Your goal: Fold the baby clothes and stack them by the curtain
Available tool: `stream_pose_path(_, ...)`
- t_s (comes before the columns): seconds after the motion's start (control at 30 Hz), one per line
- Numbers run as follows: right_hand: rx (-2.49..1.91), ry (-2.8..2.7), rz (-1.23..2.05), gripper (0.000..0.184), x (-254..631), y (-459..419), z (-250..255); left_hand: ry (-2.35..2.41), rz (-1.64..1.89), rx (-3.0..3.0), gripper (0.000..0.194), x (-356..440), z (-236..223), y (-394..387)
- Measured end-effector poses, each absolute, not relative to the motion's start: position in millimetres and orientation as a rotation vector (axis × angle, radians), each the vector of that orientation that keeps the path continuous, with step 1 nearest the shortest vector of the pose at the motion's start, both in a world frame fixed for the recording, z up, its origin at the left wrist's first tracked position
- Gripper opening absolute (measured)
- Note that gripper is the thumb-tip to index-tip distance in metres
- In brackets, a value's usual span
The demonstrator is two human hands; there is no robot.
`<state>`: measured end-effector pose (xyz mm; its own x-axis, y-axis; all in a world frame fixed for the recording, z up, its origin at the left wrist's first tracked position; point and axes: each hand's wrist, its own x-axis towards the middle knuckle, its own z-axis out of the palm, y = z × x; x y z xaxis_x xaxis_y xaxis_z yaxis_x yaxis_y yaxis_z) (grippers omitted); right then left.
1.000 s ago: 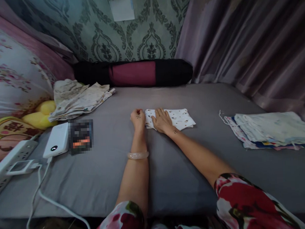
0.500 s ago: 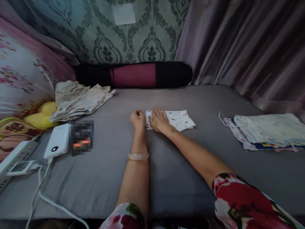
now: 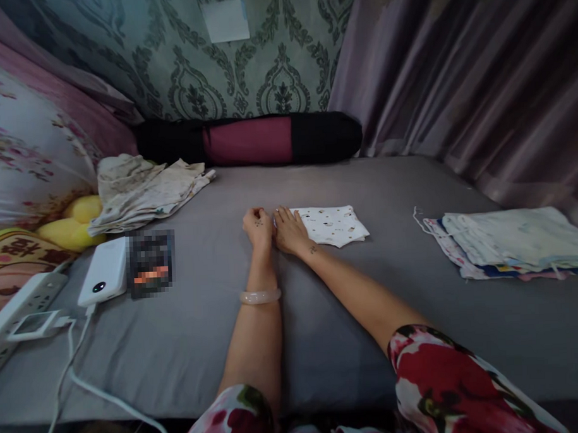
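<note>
A folded white cloth garment (image 3: 335, 225) with small scattered prints lies flat on the grey bed sheet in front of me. Its left part is covered by my right hand (image 3: 289, 230), which rests palm down with the fingers stretched out. Just left of the cloth, my left hand (image 3: 258, 227) is closed with its fingers curled. Whatever those fingers hold, if anything, is hidden from view. The two hands are almost touching, side by side.
A stack of folded clothes (image 3: 512, 240) lies to the right, and a loose heap of clothes (image 3: 146, 190) to the left. Nearby are a white power bank (image 3: 104, 270), a cable and a power strip (image 3: 24, 308). A long black and maroon bolster (image 3: 248, 140) lies along the wall.
My right hand has slid left across the cloth to its left edge, uncovering more of the print. My left hand stays closed in about the same place. The view has shifted slightly.
</note>
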<state>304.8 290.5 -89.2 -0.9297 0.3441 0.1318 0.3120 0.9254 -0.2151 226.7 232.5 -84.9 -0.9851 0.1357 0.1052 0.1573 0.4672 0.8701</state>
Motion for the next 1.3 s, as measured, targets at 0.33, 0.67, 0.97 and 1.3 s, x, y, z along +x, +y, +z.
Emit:
stream_pose_path(0.33, -0.579, -2.846, 0.251, 0.053, 319, 304, -77, -2.680, -1.576, -0.318, 0.032, 228, -86, 234)
stream_pose_path(0.67, -0.624, -2.883, 0.203, 0.053, 328, 309, -89, -2.692, -1.555, -0.414, 0.031, 232, -84, 237)
stream_pose_path(0.97, -0.717, -2.837, 0.350, 0.055, 338, 320, -78, -2.699, -1.568, -0.489, 0.031, 236, -84, 238)
stream_pose_path(1.3, -0.873, -2.727, 0.218, 0.053, 347, 335, -98, -2.739, -1.484, -0.584, 0.028, 238, -88, 241)
